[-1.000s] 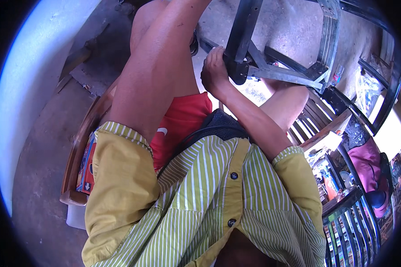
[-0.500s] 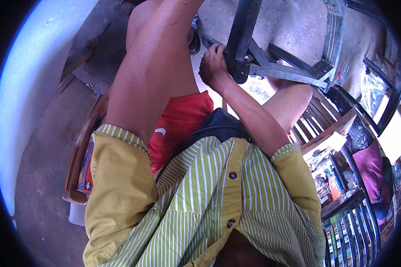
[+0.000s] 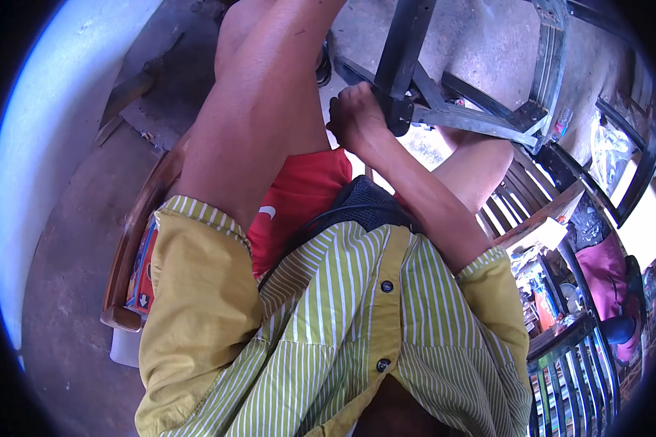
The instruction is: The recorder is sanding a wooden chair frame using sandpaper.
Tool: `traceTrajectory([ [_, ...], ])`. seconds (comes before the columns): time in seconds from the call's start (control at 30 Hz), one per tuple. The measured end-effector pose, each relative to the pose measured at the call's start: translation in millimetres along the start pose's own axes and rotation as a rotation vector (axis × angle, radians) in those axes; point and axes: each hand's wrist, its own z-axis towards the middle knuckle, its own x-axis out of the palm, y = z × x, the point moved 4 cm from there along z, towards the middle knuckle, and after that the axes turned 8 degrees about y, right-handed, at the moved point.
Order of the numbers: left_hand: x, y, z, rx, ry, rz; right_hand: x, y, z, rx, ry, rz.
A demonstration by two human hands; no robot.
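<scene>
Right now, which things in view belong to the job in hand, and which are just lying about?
In hand:
- right hand, gripping at the frame joint
- dark metal frame

Lying about:
- wooden chair
- colourful box
- plastic bottle
- pink cloth

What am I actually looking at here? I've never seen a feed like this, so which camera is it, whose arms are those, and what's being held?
This is one wide fisheye camera worn on a person's head, looking down, so straight edges bend near the rim. There is no machine: the work is done with two bare hands. The striped yellow-green shirt filling the lower part belongs to the wearer, and both forearms rise from it. The right hand is closed around a joint of a dark metal frame made of welded bars, held over the concrete floor. The left forearm runs up out of the picture, so the left hand is not visible. The person wears red shorts and seems to sit on a wooden chair. Slatted wooden furniture stands at the right.
</scene>
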Motion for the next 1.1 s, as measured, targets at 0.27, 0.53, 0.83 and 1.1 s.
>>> traceTrajectory([
  [0.27,1.7,0.6,1.1,0.048,-0.005,-0.017,7.7,0.4,-15.9,0.137,0.046,0.633],
  [0.53,10.7,1.8,2.7,-0.018,0.026,0.008,39.2,-11.0,-11.2,0.323,-0.059,0.827],
  [0.83,38.7,11.5,8.0,-0.061,0.050,0.036,104.4,-37.1,-70.9,0.129,-0.179,0.675],
  [1.1,52.2,26.0,-13.7,-0.055,0.066,-0.090,147.8,-41.0,-130.5,0.404,-0.578,0.990],
])
